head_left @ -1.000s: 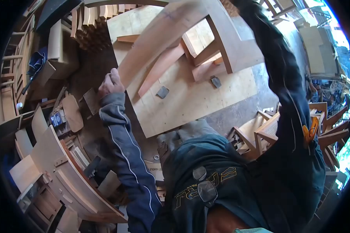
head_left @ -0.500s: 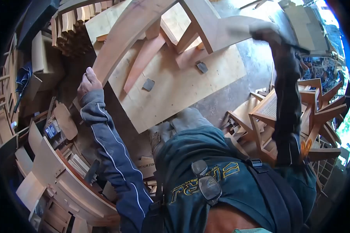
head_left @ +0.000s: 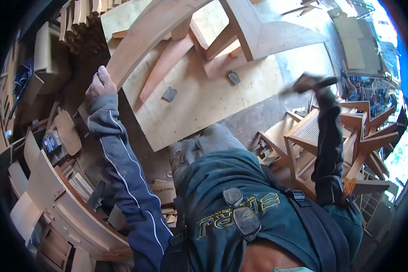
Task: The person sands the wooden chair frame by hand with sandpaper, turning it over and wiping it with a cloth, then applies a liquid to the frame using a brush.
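My left hand (head_left: 100,86) grips the lower left end of a long curved wooden piece, part of a wooden chair frame (head_left: 152,38) that rests on a plywood board (head_left: 186,109). Raised at the right, my right hand (head_left: 309,84) is closed round a dark-handled tool (head_left: 326,82), apart from the frame. Motion blurs the tool's other end, so its kind is hard to tell. Two small dark pads, one at the left (head_left: 169,94) and one at the right (head_left: 233,78), lie on the board. The frame's pointed right arm (head_left: 290,38) sticks out above my right hand.
Wooden chairs with a woven seat (head_left: 308,129) stand at the right. Curved wooden parts are stacked at the upper left (head_left: 81,13). A cardboard box (head_left: 52,50) is at the left, and a large curved panel (head_left: 63,199) lies at the lower left.
My right hand has moved down and away from the frame's right arm with the tool. My left hand keeps its grip on the curved piece. The view has shifted slightly.
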Available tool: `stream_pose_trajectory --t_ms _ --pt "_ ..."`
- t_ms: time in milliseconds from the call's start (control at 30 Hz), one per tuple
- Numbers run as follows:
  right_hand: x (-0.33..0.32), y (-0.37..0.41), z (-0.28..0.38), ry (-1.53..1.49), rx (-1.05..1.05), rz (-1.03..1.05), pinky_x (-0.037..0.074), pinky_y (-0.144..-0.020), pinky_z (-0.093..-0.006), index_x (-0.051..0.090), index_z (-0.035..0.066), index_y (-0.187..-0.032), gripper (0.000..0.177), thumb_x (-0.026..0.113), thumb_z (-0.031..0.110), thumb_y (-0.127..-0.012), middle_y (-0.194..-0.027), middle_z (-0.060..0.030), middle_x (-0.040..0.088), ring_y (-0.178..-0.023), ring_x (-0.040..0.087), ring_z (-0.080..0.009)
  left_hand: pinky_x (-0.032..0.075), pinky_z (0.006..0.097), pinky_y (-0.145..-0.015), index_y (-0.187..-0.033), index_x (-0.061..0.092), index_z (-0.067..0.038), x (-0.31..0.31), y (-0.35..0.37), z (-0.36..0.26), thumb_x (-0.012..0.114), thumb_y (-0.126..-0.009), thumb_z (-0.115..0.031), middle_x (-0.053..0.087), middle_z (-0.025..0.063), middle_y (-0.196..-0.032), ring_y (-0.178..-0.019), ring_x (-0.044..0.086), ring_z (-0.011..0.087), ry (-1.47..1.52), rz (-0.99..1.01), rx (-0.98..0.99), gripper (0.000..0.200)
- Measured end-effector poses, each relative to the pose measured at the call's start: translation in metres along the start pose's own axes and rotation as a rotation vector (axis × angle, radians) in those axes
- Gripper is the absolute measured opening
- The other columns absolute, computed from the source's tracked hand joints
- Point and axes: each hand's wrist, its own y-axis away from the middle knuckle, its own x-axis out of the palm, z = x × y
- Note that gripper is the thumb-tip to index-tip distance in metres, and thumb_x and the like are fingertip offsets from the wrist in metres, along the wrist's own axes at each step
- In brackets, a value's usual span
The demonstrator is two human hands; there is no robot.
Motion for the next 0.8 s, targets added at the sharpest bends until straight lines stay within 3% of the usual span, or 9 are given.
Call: stream_pose_trajectory --t_ms 133,200,400,500,567,633,667,767,800 --pt "0.005 -0.05 0.035 -0.019 -0.379 -0.442 0.048 -0.068 -0.0278 0.06 -0.002 -0.091 0.028 0.042 0.019 -0.088 -0.087 -0.0115 0.061 -0.077 0.059 -0.0185 0.044 0.0445 -0.079 -0.099 0.059 -0.01 0.0 0.002 -0.001 0.026 -0.087 -0.05 0.06 0.0195 -0.095 -0.092 0.055 0.0373 -0.018 0.037 0.008 0.053" --pt "0.033 -0.056 0.04 0.055 -0.405 -0.461 0.048 -0.068 -0.0277 0.06 -0.002 -0.092 0.028 0.043 0.019 -0.088 -0.087 -0.0114 0.061 -0.078 0.059 -0.0184 0.043 0.0446 -0.08 -0.101 0.059 -0.01 0.001 0.0 0.001 0.026 -0.087 -0.05 0.059 0.0198 -0.097 -0.094 0.054 0.0376 -0.003 0.048 0.006 0.054" --pt "0.115 0.033 0.091 -0.009 -0.034 0.354 0.048 -0.07 -0.0277 0.058 -0.003 -0.093 0.027 0.046 0.021 -0.086 -0.087 -0.0109 0.061 -0.079 0.059 -0.0183 0.041 0.0448 -0.084 -0.104 0.058 -0.01 -0.003 0.003 -0.004 0.021 -0.085 -0.053 0.058 0.0203 -0.101 -0.099 0.052 0.0379 0.035 0.103 -0.098 0.059" --pt "0.142 0.048 0.105 -0.501 0.543 0.001 0.05 -0.063 -0.0266 0.057 -0.003 -0.097 0.026 0.054 0.019 -0.083 -0.091 -0.0101 0.06 -0.076 0.06 -0.0181 0.039 0.0437 -0.089 -0.109 0.057 -0.011 -0.01 0.005 -0.01 0.021 -0.084 -0.057 0.056 0.0208 -0.106 -0.104 0.05 0.0374 0.102 0.139 -0.133 0.064" --pt "0.159 0.058 0.078 -0.741 0.633 -0.098 0.049 -0.07 -0.03 0.059 0.0 -0.098 0.027 0.057 0.021 -0.08 -0.084 -0.0111 0.06 -0.078 0.058 -0.0195 0.039 0.0436 -0.089 -0.109 0.057 -0.011 -0.016 0.008 -0.013 0.02 -0.084 -0.056 0.056 0.021 -0.106 -0.103 0.05 0.0372 0.086 0.162 -0.136 0.063" --pt "0.165 0.06 0.059 0.291 -0.17 0.155 0.047 -0.075 -0.0329 0.059 0.004 -0.099 0.025 0.059 0.015 -0.076 -0.088 -0.0135 0.058 -0.086 0.055 -0.0231 0.04 0.0444 -0.087 -0.106 0.058 -0.01 -0.004 0.001 -0.004 0.021 -0.084 -0.056 0.057 0.0214 -0.103 -0.1 0.052 0.0376 0.113 0.13 -0.075 0.063" --pt "0.177 0.064 0.066 -0.008 0.021 0.132 0.046 -0.077 -0.0324 0.058 0.004 -0.095 0.018 0.055 0.005 -0.078 -0.094 -0.0129 0.054 -0.093 0.053 -0.0248 0.04 0.0446 -0.086 -0.105 0.058 -0.009 -0.003 0.002 -0.004 0.022 -0.084 -0.057 0.057 0.0212 -0.103 -0.1 0.052 0.0378 0.137 0.131 -0.065 0.063" --pt "0.185 0.021 0.078 0.614 -0.679 0.243 0.046 -0.077 -0.0364 0.056 0.0 -0.086 0.019 0.059 0.003 -0.067 -0.096 -0.0154 0.046 -0.094 0.05 -0.0313 0.043 0.045 -0.081 -0.099 0.059 -0.01 -0.002 0.003 -0.003 0.025 -0.085 -0.054 0.059 0.0203 -0.099 -0.096 0.054 0.0381 0.127 0.135 -0.038 0.058" --pt "0.19 -0.001 0.063 0.632 -0.731 0.274 0.046 -0.078 -0.0367 0.056 0.0 -0.085 0.02 0.059 0.003 -0.065 -0.097 -0.016 0.047 -0.095 0.049 -0.0327 0.043 0.045 -0.081 -0.099 0.059 -0.011 -0.009 0.006 -0.007 0.026 -0.085 -0.054 0.059 0.0198 -0.098 -0.095 0.054 0.0378 0.112 0.142 -0.044 0.057"
